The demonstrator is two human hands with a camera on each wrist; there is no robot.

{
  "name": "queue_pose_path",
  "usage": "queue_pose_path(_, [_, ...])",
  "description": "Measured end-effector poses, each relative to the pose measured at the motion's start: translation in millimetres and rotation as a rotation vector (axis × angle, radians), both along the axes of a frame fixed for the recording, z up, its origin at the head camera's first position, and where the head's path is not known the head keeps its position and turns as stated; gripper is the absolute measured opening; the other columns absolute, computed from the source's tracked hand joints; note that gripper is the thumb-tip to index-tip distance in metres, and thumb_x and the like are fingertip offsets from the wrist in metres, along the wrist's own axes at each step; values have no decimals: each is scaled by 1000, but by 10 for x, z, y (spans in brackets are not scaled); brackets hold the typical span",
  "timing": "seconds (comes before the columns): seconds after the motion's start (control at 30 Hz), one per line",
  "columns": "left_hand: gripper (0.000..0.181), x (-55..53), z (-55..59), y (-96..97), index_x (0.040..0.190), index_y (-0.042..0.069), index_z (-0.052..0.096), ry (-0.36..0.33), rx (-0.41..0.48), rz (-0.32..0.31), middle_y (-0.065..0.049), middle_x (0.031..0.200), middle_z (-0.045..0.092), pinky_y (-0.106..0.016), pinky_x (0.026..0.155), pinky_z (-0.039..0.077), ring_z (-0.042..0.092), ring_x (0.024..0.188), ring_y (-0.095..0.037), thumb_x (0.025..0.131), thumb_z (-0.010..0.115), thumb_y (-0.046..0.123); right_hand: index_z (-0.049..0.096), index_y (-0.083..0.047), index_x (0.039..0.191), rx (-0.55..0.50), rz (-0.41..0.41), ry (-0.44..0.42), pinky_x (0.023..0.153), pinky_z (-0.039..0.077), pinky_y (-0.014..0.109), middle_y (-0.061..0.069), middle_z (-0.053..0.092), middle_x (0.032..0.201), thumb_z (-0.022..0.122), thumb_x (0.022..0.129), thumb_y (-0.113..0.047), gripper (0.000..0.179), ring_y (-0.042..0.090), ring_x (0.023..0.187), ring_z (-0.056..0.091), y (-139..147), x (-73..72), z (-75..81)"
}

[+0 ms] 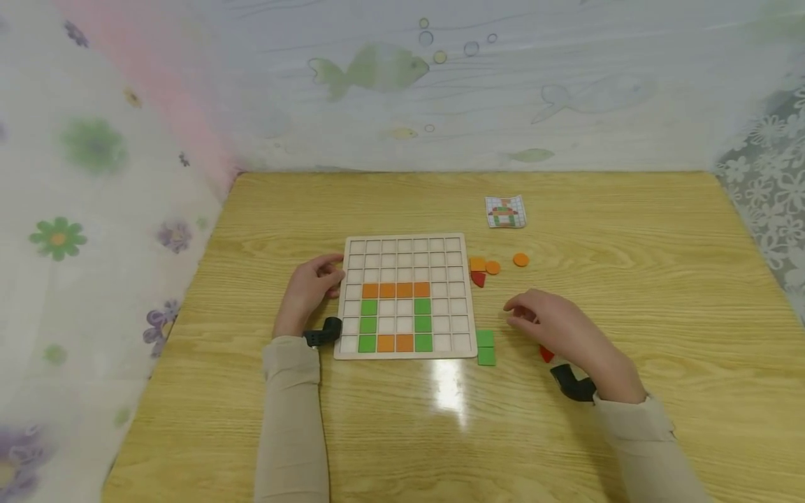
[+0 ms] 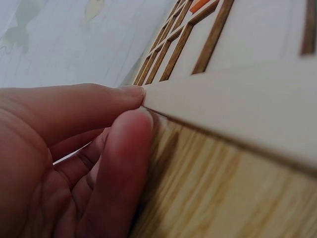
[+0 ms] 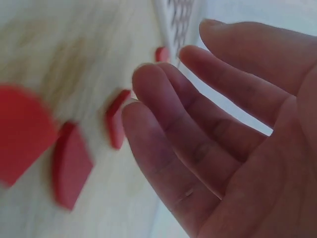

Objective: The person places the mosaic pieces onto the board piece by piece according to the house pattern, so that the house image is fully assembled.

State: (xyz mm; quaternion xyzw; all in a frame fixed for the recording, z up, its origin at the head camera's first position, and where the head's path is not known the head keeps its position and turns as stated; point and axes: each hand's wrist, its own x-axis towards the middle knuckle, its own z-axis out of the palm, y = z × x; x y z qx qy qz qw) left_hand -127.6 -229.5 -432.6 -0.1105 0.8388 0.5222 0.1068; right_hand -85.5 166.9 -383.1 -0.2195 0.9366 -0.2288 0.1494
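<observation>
A wooden grid board [image 1: 404, 246] lies flat on the table, with orange squares [image 1: 404, 290] in a row, green squares [image 1: 368, 324] down two columns and two orange squares at the bottom. At its left edge rests my left hand [image 1: 309, 286]; in the left wrist view its index fingertip [image 2: 132, 92] touches the rim, the thumb close beside it. My right hand [image 1: 553, 325] hovers right of the board, fingers loosely bent, nothing in them. Red pieces [image 3: 73, 166] lie on the table beside it in the right wrist view; one red piece [image 1: 546, 353] shows below it in the head view.
Against the board's right side lie two loose green squares [image 1: 486, 339], an orange square [image 1: 478, 264] and a red wedge [image 1: 479, 279]. Orange discs [image 1: 520, 259] lie near these. Behind them is a small pattern card [image 1: 505, 212]. Curtains with fish and flowers border the table.
</observation>
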Motion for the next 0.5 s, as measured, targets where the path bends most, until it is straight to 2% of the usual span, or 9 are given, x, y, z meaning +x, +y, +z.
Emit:
queue_pose_path(0.17, [37,8,-2,-11,125,18,53,-8,4,4,-9,98,50,-28,63,52,54,77,-20,88,58,19,64,-10,102,36,-9,5,64,44,29,-7,54,82,61,85,-21,20,9,71,50,112,103,-38])
queue_pose_path(0.27, [37,8,5,-12,124,18,53,-7,4,7,-9,98,50,-28,63,52,54,77,-20,88,58,19,64,-10,99,56,-5,37,61,42,27,-7,52,79,64,83,-20,19,8,67,47,191,157,-77])
queue_pose_path(0.5, [37,-5,-6,5,124,18,53,-8,2,3,-9,98,49,-28,63,52,54,77,-20,88,58,20,65,-12,96,95,-5,75,62,42,28,-5,52,86,67,80,-22,19,7,68,46,357,274,-120])
